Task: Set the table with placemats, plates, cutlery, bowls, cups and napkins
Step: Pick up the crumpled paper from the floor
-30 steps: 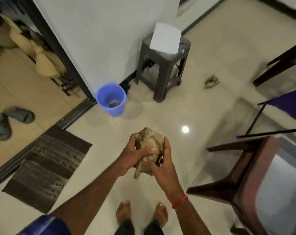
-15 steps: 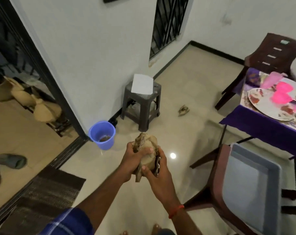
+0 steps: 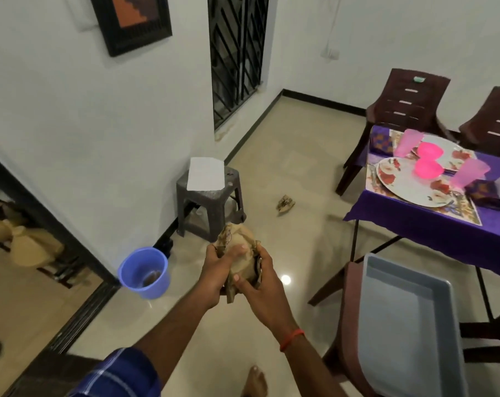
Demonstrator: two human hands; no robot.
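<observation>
The view has tilted upward, bringing the purple-clothed table [image 3: 415,230] and its plates [image 3: 406,190] into sight at right.

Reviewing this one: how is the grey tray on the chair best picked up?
Take the grey tray by its raised rim on both long sides, coming down from above. It lies flat on the chair seat, open side up, so the rim stands free.

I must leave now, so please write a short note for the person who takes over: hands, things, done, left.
Left hand and right hand both grip a crumpled paper bundle, away from the table.
Laid on the table: placemat, plates, pink bowls, pink cups, napkins.
A grey tray lies on the near chair.
Left: cutlery is too blurred to confirm, so check it; what the bundle holds cannot be seen.
</observation>
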